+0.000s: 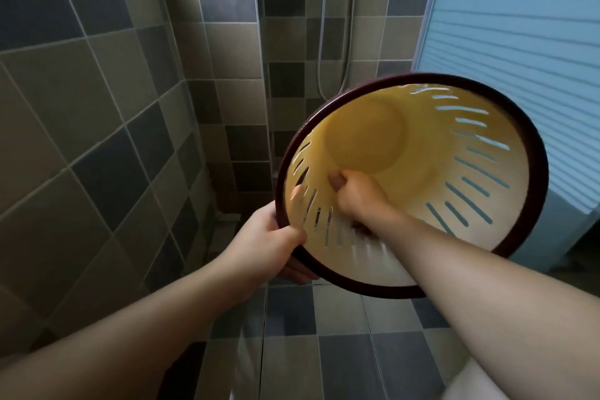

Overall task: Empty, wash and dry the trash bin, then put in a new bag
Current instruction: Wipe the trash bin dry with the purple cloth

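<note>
The bin (422, 153), yellow with a dark red rim and slotted walls, is held off the floor at centre right, tilted so its open mouth faces the camera. The left hand (269, 247) grips the rim on the near left, fingers curled around it. The right hand (354, 191) reaches inside, fingers closed, perhaps around something small; blur hides what. Tiled walls (97, 91) stand behind.

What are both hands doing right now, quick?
Left hand: closed on the dark red rim of the slotted yellow plastic trash bin, holding it tilted.
Right hand: inside the bin, fist closed; whether it holds anything cannot be told.
</note>
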